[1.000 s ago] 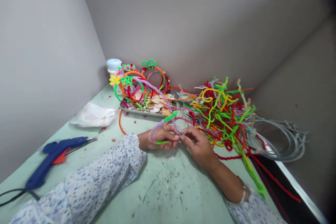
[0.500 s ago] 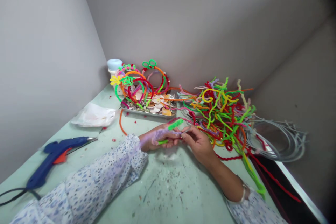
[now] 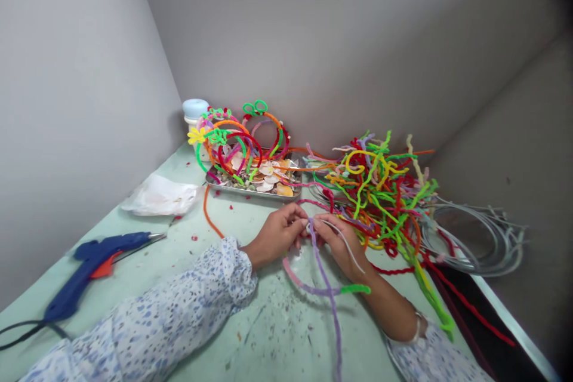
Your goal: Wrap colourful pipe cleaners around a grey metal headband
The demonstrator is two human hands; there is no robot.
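My left hand [image 3: 282,231] and my right hand [image 3: 339,243] meet above the middle of the table, fingertips pinched close together. Between them hangs a purple pipe cleaner [image 3: 326,286], its long end dropping toward me. Below the hands curves a headband wrapped in pink, purple and green pipe cleaner [image 3: 308,288], with a bright green tip on the right. A bare pale strand [image 3: 347,245] arcs out over my right hand. Both hands are closed at the point where the band and the purple pipe cleaner come together; the fingertips hide the exact join.
A metal tray [image 3: 250,193] of shells with several finished headbands [image 3: 242,143] stands at the back, beside a white bottle [image 3: 196,110]. To the right lie a heap of pipe cleaners [image 3: 380,185] and coiled bare bands [image 3: 474,239]. On the left are a blue glue gun [image 3: 89,268] and a plastic bag [image 3: 161,196].
The wrapped band has turned, its green end swinging from above my left hand to below my right. The purple pipe cleaner now hangs down at full length. Both hands pinch closer together.
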